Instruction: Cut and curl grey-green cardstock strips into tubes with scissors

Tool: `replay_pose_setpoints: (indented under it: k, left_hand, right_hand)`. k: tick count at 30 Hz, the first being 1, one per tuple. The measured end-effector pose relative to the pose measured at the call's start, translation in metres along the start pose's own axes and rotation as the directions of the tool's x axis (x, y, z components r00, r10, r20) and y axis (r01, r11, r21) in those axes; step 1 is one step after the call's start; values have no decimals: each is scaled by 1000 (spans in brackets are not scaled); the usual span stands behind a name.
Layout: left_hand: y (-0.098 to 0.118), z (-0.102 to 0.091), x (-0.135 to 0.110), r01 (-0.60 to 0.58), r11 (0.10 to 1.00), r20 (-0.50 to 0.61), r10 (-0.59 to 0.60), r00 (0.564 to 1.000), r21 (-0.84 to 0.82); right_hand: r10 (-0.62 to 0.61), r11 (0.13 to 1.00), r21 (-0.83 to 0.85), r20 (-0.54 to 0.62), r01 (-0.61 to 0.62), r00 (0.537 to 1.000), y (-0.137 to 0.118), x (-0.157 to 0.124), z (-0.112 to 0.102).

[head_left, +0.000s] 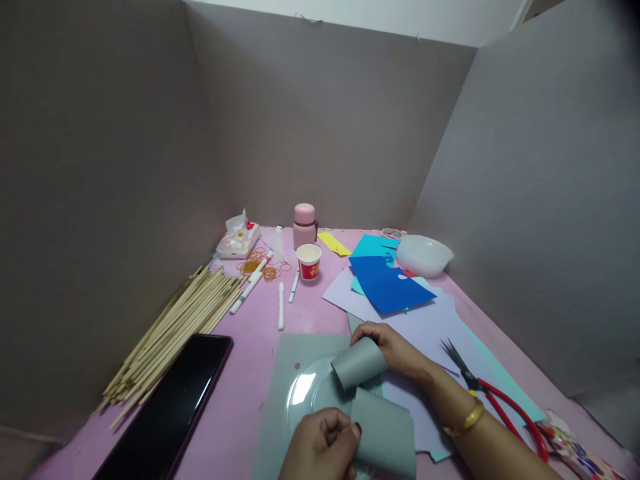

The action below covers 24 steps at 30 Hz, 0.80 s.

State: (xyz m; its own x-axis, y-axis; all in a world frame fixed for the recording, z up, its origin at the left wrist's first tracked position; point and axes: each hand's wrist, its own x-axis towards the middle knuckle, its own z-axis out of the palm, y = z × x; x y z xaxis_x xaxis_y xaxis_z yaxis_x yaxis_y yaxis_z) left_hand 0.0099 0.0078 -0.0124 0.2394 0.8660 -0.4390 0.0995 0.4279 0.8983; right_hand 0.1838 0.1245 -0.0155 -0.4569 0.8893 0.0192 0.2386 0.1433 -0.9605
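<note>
My left hand pinches the edge of a curved piece of grey paper between thumb and finger. Beyond it, my right hand has its fingers wrapped behind a grey paper roll. Whether the curved piece and the roll are one strip I cannot tell. Beneath both hands lies a clear round plastic plate, partly covered, on a flat grey sheet. Right of my right forearm, scissors with red handles lie with their blades slightly apart.
Wooden sticks and a black phone lie left. White markers, rubber bands, a paper cup, a pink flask and tissues stand farther back. Blue paper and a white bowl are right. Grey panels surround the table.
</note>
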Motion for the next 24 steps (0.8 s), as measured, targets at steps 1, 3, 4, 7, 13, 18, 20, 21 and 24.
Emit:
replay_pose_setpoints:
  k: [1, 3, 4, 7, 13, 18, 20, 21, 24]
  left_hand:
    - [0, 0, 0, -1, 1000, -2, 1, 1000, 4]
    - [-1, 1, 1, -13, 1000, -4, 13, 1000, 11]
    - [-2, 1, 1, -22, 1000, -7, 22, 1000, 9]
    - [-3, 1, 2, -41, 999, -17, 41, 999, 0]
    - [-5, 1, 2, -39, 999, -20, 39, 999, -6]
    - [-10, -1, 6, -64, 998, -9, 64, 998, -8]
    - [-12, -2, 7, -81, 997, -5, 81, 997, -2]
    - [-13, -2, 8, -91, 996, -2, 91, 996, 4]
    - [-12, -4, 8, -120, 993, 12, 120, 993, 23]
  right_hand:
    - [-6, 1000, -7, -3, 6, 1000, 1, 0, 0]
    - [-14, 1000, -16, -8, 14, 1000, 1, -1, 0]
    - [-16, 1000, -17, -7, 15, 1000, 1, -2, 0]
    - [-18, 1000, -13, 6, 18, 1000, -1, -3, 1]
    - [-16, 1000, 7, 15, 16, 1000, 0, -2, 1]
    - [-7, 1000, 15, 8, 7, 1000, 1, -2, 2]
    - [-4, 1000, 24, 2, 4, 1000, 1, -1, 3]
    - [-4, 1000, 27, -4, 5, 1000, 1, 0, 4]
    - [-18, 1000, 25, -69, 19, 997, 0, 0, 2]
